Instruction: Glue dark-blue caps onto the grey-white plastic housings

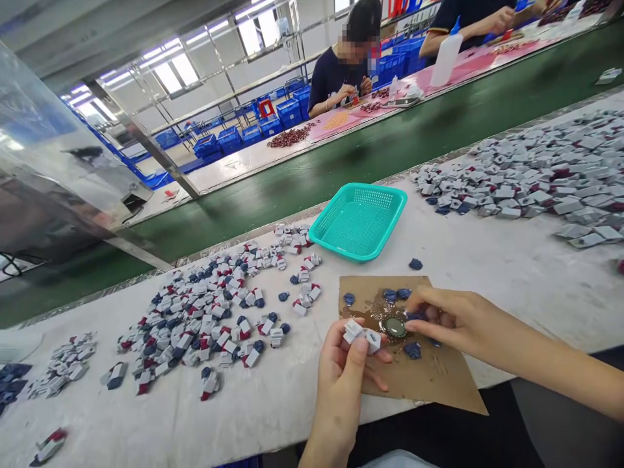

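My left hand (344, 370) pinches a small white plastic part (361, 335) between thumb and fingers, just above a brown cardboard sheet (429, 377). My right hand (451, 318) reaches in from the right with fingers curled together over small blue pieces (396, 294) on the cardboard; whether it holds one is hidden. A small round dark lid (395, 327) with a wet patch around it lies on the cardboard between the two hands.
A heap of white, blue and red parts (214, 312) covers the table at left; a bigger grey heap (536, 175) lies far right. A teal basket (359, 220) stands behind the cardboard. Beyond a green conveyor belt (341, 162), other people work at another table.
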### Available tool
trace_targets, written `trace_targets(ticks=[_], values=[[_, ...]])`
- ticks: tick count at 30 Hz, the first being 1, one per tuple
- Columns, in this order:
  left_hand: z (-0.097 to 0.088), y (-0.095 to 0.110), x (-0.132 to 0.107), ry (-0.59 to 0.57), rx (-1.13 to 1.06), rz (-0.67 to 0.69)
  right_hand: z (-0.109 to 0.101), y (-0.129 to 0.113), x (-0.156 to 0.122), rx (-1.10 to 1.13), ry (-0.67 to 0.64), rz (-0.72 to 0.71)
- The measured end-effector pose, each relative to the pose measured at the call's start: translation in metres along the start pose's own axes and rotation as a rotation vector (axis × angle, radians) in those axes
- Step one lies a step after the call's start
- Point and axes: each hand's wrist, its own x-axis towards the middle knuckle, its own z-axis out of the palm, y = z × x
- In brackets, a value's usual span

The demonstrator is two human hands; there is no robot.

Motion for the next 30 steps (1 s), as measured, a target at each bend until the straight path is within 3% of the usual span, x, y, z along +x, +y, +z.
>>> trace_targets(ticks=[4,9,13,16,21,24,30], values=[[-0.009,0.0,-0.001,0.119,-0.014,0.01,0.005,0.003,0.007,-0.029,-0.097,-0.093],[-0.013,-0.002,-0.002,0.22,-0.02,0.036,0.014,0.014,0.002,-0.121,-0.092,-0.11],[-0.019,-0.002,0.001,0.166,-0.03,-0.013,0.026,0.023,-0.005,-0.295,-0.028,-0.147],[-0.023,-0.002,0.003,0.115,-0.028,-0.026,0.032,0.021,-0.006,-0.304,-0.047,-0.164],[-0.025,-0.003,0.002,0.112,-0.009,0.019,0.027,0.011,-0.001,-0.382,-0.11,-0.212],[-0.027,0.0,-0.001,0.043,0.011,-0.011,0.025,0.011,0.0,-0.388,-0.153,-0.222],[-0.027,0.004,-0.006,0.014,-0.117,-0.044,0.034,0.022,-0.004,-0.387,-0.063,-0.205]])
